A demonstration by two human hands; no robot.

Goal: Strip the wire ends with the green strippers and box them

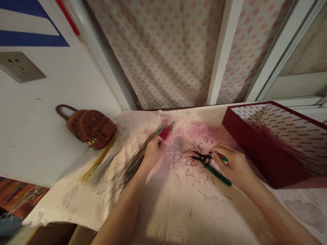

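Note:
My right hand [230, 161] grips one handle of green-handled pliers [216, 174] between thumb and fingers. Their dark jaws are parted and point left over a scatter of short reddish wire pieces [189, 154]. The second handle sticks out below my hand. My left hand [154, 149] lies over a bundle of long thin wires [135, 156], dark, green and red, with its thumb and fingers pinched together. What sits in that pinch is too small to make out. Red wires [167, 130] show just beyond the fingers.
A dark red box [251, 149] with a patterned lining stands at right, holding more reddish wires. At left, a small brown backpack [93, 127] leans near yellow wires [98, 161] and silver wires [112, 153]. A pale cloth cover [168, 211] lies over the table; a dotted curtain hangs behind.

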